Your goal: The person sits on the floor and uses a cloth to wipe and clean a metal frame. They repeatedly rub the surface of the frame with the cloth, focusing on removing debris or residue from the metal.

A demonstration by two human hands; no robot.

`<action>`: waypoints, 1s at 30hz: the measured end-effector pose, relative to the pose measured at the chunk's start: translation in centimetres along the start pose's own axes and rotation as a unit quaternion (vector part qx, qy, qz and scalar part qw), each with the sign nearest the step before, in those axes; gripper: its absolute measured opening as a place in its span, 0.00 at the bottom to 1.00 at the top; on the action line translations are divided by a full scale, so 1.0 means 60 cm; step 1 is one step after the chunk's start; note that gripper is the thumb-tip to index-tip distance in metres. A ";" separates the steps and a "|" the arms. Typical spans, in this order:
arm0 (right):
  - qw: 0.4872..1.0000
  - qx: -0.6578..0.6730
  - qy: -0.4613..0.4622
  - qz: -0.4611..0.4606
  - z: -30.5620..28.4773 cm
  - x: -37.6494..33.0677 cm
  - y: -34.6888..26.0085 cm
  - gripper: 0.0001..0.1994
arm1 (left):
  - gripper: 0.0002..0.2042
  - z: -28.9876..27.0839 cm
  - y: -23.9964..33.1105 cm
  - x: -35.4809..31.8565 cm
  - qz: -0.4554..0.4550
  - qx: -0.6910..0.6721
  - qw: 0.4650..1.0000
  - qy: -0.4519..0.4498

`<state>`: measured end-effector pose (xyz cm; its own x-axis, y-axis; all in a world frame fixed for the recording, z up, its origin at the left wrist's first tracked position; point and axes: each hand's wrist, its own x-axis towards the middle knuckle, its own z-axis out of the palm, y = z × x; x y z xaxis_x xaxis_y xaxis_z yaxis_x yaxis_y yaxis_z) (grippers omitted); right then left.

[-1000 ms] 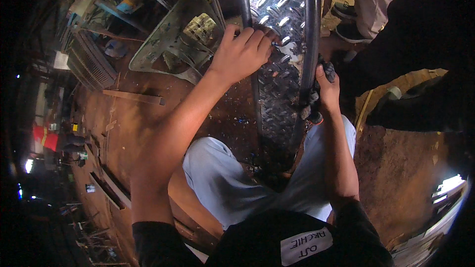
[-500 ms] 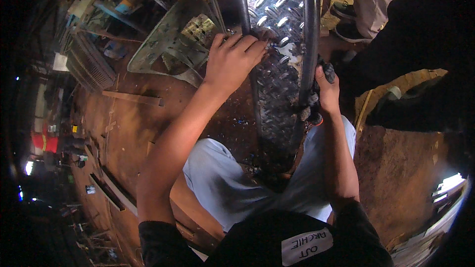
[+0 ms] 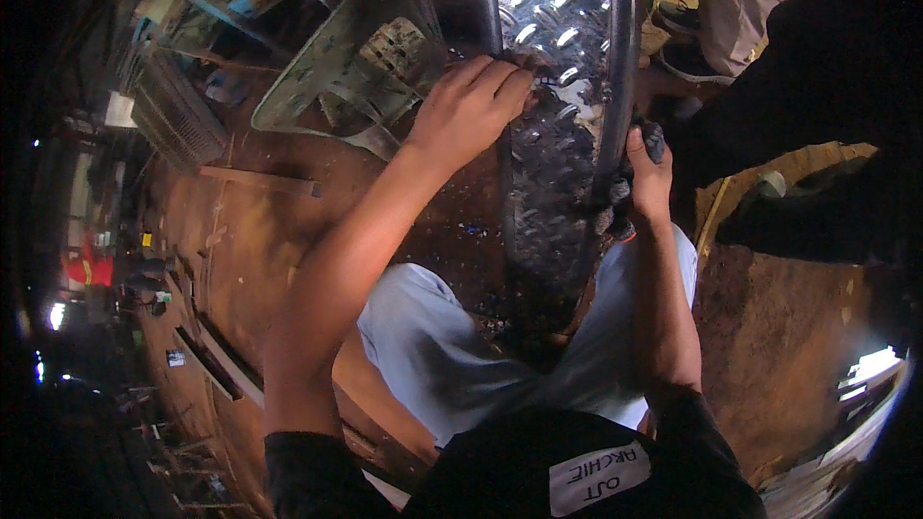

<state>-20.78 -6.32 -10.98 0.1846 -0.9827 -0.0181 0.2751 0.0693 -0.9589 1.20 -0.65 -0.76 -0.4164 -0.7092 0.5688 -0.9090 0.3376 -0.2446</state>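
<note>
A long diamond-plate metal panel (image 3: 550, 14) with dark tubular rails along both sides stands between my knees. Its upper part is shiny and its lower part is blackened. My left hand (image 3: 476, 101) reaches over the left rail with curled fingers; a dark, crumpled bit shows at the fingertips, too unclear to name. A pale smear lies on the plate beside it. At the right rail, my right hand (image 3: 654, 171) is closed around a dark grey knitted glove (image 3: 618, 194) with an orange edge. That hand's fingers are mostly hidden behind the rail.
A greenish scoop-shaped chair shell (image 3: 322, 77) lies at the upper left. Wooden strips (image 3: 260, 180) and metal lengths (image 3: 216, 365) rest on the brown floor. Another person's trousered leg (image 3: 735, 0) stands at the upper right, near a dark-clothed leg (image 3: 808, 216).
The panel, both hands and the surroundings sit slightly further right in the picture, as the view has shifted. My left hand stays at the left rail, the right on the glove.
</note>
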 end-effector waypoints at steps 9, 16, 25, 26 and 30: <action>0.999 0.048 -0.004 0.023 -0.001 0.002 0.009 0.11 | 0.08 -0.001 -0.003 0.002 -0.052 -0.055 0.997 0.013; 0.994 0.076 -0.054 0.048 -0.011 0.014 0.025 0.12 | 0.12 -0.019 0.002 -0.005 -0.100 -0.051 0.994 0.009; 0.999 0.016 -0.035 0.015 -0.009 0.009 0.016 0.12 | 0.09 -0.027 0.005 0.006 0.011 0.058 0.998 -0.014; 0.999 0.017 -0.035 0.007 -0.008 0.009 0.015 0.12 | 0.09 -0.027 0.003 0.006 0.016 0.062 0.998 -0.017; 1.000 0.015 -0.006 0.002 -0.005 0.004 0.010 0.12 | 0.08 -0.022 -0.001 0.005 0.021 0.049 0.998 -0.023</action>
<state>-20.83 -6.59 -11.65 0.1962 -0.9804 -0.0186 0.3017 0.0784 -0.9502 1.14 -0.07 0.49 -0.4520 -0.7241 0.5210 -0.8875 0.3061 -0.3446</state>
